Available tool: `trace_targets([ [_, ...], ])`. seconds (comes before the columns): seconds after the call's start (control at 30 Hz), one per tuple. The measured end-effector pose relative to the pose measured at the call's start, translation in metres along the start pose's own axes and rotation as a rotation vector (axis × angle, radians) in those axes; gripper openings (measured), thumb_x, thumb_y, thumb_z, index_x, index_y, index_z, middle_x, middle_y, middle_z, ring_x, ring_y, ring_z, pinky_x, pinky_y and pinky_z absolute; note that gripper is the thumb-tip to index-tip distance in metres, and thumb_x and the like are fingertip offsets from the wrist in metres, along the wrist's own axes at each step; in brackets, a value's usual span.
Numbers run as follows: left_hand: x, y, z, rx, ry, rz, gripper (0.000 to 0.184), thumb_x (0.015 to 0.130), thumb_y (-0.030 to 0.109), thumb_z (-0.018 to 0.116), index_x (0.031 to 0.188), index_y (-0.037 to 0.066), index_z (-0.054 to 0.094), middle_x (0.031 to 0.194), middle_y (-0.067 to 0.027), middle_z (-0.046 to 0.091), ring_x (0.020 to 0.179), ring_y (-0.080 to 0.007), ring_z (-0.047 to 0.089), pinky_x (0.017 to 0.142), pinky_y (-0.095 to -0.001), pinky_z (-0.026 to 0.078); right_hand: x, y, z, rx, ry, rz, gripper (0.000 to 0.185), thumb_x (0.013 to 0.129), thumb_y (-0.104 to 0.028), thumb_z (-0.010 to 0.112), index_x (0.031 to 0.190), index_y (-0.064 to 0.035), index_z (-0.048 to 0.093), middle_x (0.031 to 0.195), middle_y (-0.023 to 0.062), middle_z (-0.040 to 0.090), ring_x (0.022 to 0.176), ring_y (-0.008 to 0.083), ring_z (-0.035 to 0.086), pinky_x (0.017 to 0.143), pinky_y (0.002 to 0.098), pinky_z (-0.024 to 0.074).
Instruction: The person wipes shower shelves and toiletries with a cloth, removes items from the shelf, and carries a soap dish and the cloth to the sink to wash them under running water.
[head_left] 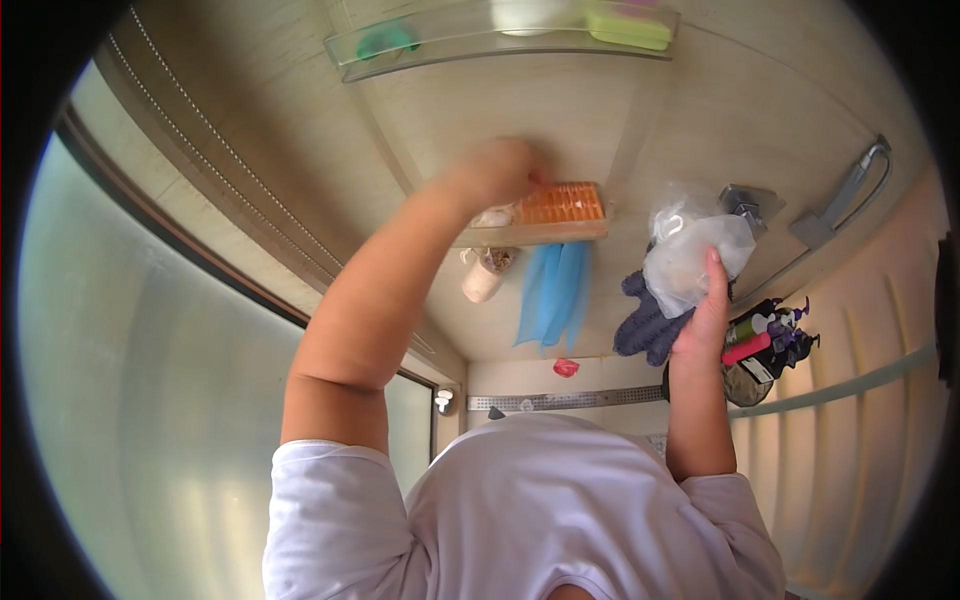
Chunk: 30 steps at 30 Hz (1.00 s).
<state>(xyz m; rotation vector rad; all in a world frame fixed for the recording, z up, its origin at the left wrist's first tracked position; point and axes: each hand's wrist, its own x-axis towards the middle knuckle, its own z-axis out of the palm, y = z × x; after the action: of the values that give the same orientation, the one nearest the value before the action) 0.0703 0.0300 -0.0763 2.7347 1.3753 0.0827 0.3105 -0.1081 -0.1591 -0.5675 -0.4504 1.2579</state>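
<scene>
Head view: a frosted panel [170,400] fills 9 o'clock round to 7, the wearer's white shirt [540,490] sits at 6, and a pale curtain [860,390] hangs between 3 and 4. A clear upper shelf [500,48] crosses 12 o'clock, while a shorter lower shelf [530,236] lies just above the centre. Between 2 and 3, the right hand [700,325] grips a translucent plastic bag [695,260], its thumb pressed along the front. The left hand [495,172] is at 12, blurred beside the shelf; I cannot tell whether its fingers are wide or narrow. Blue mesh [553,295] hangs below the lower shelf, and a dark fluffy glove [650,325] lies against the bag's 7 o'clock edge. An orange ribbed object [562,205] rests on the lower shelf at 1, near the left fingertips. Smallest, a red scrap [566,368] shows at 4.
</scene>
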Motion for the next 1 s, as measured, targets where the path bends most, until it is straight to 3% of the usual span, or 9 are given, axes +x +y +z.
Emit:
trace_targets([
  [0.07,-0.008,-0.011,-0.016,0.155,-0.055,-0.063,0.022,0.079,0.021,0.057,0.098,0.016,0.067,0.098,-0.0078,0.064,0.093,-0.0259,0.059,0.082,-0.0361,0.046,-0.001,-0.002,0.004,-0.001,0.037,-0.01,0.047,0.084,-0.031,0.059,0.115,0.0028,0.047,0.105,0.0163,0.057,0.091,0.029,0.059,0.076,0.0423,0.0518],
  [0.27,-0.031,-0.015,-0.013,0.077,-0.107,-0.103,0.024,0.082,0.015,0.054,0.104,0.016,0.065,0.102,-0.0093,0.063,0.096,-0.0278,0.057,0.083,-0.0364,0.045,0.008,-0.001,0.002,-0.007,0.056,-0.004,0.048,0.084,-0.031,0.059,0.115,0.0033,0.047,0.105,0.0165,0.057,0.091,0.0287,0.06,0.075,0.0425,0.0523],
  [0.57,-0.03,-0.015,-0.004,0.147,0.073,-0.14,0.029,0.082,0.006,0.047,0.103,0.014,0.065,0.099,-0.0075,0.063,0.094,-0.0255,0.059,0.081,-0.0355,0.047,0.013,0.007,0.004,0.023,0.019,0.045,0.047,0.084,-0.027,0.06,0.116,0.0038,0.046,0.106,0.0157,0.057,0.091,0.0279,0.06,0.075,0.0422,0.053],
  [0.67,-0.029,-0.006,-0.006,0.226,-0.007,-0.172,0.03,0.081,0.005,0.047,0.102,0.015,0.065,0.099,-0.0072,0.063,0.093,-0.0249,0.059,0.08,-0.0355,0.048,0.018,0.012,0.001,0.014,-0.002,0.048,0.046,0.083,-0.025,0.061,0.117,0.0027,0.046,0.107,0.0141,0.057,0.092,0.0264,0.06,0.076,0.0412,0.0527],
  [0.77,-0.027,-0.016,0.006,0.224,0.078,-0.102,0.016,0.079,0.013,0.053,0.088,0.009,0.066,0.092,-0.0084,0.064,0.09,-0.0268,0.06,0.075,-0.0358,0.05,0.018,0.029,0.0,-0.021,-0.015,0.053,0.046,0.083,-0.025,0.061,0.119,0.0006,0.046,0.109,0.013,0.057,0.094,0.0257,0.059,0.079,0.0406,0.0515],
  [0.87,-0.028,-0.012,0.005,0.223,0.072,-0.127,0.015,0.079,0.016,0.055,0.085,0.009,0.066,0.091,-0.0091,0.064,0.088,-0.0276,0.061,0.073,-0.0362,0.049,0.008,0.066,-0.009,-0.111,0.006,0.07,0.048,0.083,-0.027,0.059,0.121,-0.0022,0.045,0.113,0.0133,0.055,0.1,0.0268,0.057,0.083,0.0424,0.0494],
  [1.0,-0.032,-0.003,0.002,0.216,0.01,-0.189,0.023,0.08,0.009,0.05,0.097,0.013,0.065,0.096,-0.0074,0.063,0.093,-0.0263,0.059,0.079,-0.0357,0.048,-0.009,0.112,-0.015,-0.092,0.073,0.3,0.043,0.082,-0.018,0.062,0.118,-0.0009,0.047,0.108,0.0115,0.057,0.094,0.0232,0.059,0.079,0.0382,0.0513],
])
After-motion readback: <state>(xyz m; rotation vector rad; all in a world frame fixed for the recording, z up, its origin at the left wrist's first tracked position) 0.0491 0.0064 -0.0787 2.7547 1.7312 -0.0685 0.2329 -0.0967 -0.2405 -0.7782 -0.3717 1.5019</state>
